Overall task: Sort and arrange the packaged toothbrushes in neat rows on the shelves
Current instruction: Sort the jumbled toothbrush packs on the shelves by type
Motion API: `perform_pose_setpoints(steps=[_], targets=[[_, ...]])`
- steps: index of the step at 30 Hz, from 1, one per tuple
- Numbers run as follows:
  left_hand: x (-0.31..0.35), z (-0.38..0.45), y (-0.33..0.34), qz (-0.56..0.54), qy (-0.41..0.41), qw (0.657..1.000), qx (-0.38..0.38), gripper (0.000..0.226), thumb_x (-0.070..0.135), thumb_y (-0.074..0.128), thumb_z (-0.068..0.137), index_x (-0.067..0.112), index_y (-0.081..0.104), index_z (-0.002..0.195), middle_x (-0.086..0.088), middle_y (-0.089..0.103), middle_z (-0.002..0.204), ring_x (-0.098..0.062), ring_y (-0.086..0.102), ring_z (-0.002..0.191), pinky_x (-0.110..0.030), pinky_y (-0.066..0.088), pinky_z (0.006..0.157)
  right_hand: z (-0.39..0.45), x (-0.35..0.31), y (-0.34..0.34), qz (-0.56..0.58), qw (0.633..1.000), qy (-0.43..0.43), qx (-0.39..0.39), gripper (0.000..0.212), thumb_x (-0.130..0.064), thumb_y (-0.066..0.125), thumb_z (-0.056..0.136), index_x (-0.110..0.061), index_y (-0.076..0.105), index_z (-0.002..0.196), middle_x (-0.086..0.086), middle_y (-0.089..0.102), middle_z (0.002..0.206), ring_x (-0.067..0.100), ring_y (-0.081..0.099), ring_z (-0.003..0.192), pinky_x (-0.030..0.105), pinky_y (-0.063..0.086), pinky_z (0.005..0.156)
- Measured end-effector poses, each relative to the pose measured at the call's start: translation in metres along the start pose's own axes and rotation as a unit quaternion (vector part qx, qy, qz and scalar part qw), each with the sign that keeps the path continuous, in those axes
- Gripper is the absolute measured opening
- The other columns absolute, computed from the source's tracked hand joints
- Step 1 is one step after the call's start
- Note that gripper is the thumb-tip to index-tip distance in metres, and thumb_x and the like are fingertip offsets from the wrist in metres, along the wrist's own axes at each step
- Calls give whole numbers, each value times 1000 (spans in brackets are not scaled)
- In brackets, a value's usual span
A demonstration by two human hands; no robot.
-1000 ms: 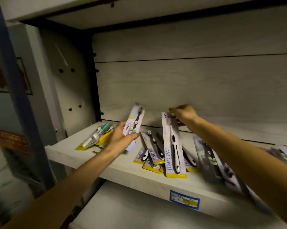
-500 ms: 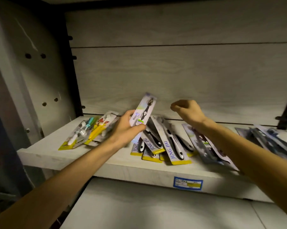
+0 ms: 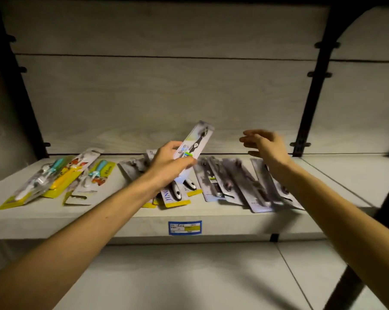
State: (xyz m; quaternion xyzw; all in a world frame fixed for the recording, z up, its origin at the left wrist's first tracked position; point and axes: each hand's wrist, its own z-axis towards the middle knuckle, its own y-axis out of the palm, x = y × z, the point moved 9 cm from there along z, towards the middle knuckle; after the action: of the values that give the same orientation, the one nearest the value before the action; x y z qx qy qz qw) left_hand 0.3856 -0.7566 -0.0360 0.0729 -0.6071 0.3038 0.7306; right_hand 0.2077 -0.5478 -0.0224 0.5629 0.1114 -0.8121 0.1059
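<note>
Sorting is mid-way: my left hand (image 3: 166, 163) grips a pale lilac carded toothbrush pack (image 3: 194, 145), tilted up above the yellow-edged carded packs (image 3: 176, 199) on the grey wooden shelf (image 3: 126, 227). My right hand (image 3: 266, 145) hovers spread and empty over the grey carded packs (image 3: 240, 186). Next, I judge, the held pack needs laying with its matching kind. Half a second ago that right hand was curled; now its fingers have opened.

Matt wood-grain shelf (image 3: 122, 222), glossy plastic toothbrush packs (image 3: 245, 186)
</note>
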Motion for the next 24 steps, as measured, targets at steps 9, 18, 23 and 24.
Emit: perform_pose_setpoints(steps=[9, 18, 23, 24], targets=[[25, -16, 100, -6, -8, 999, -40, 45, 1, 70, 86, 10, 55, 128, -10, 70, 114, -6, 65, 72, -12, 46, 50, -30, 6, -87, -31, 996, -86, 8, 22, -17, 52, 94, -23, 72, 102, -4, 78, 90, 8, 72, 88, 22, 51, 69], [48, -26, 147, -3, 33, 999, 23, 47, 1, 72, 85, 13, 54, 126, -10, 70, 111, -20, 70, 87, -19, 54, 64, -47, 6, -132, -84, 979, -176, 50, 21, -21, 51, 95, -27, 70, 98, -15, 74, 90, 4, 70, 91, 29, 58, 81], [48, -60, 149, -26, 29, 997, 60, 50, 0, 73, 85, 14, 52, 128, -9, 70, 115, -20, 69, 94, -20, 55, 69, -65, -10, -129, -116, 963, -241, 45, 19, -22, 50, 97, -30, 67, 102, -17, 71, 97, 5, 68, 90, 33, 59, 76], [49, -68, 150, -23, 33, 997, 63, 50, 1, 73, 85, 14, 52, 129, -9, 70, 115, -19, 69, 94, -19, 55, 67, -72, -12, -129, -135, 957, -254, 32, 18, -22, 51, 98, -32, 65, 105, -17, 70, 100, 3, 67, 93, 32, 60, 77]])
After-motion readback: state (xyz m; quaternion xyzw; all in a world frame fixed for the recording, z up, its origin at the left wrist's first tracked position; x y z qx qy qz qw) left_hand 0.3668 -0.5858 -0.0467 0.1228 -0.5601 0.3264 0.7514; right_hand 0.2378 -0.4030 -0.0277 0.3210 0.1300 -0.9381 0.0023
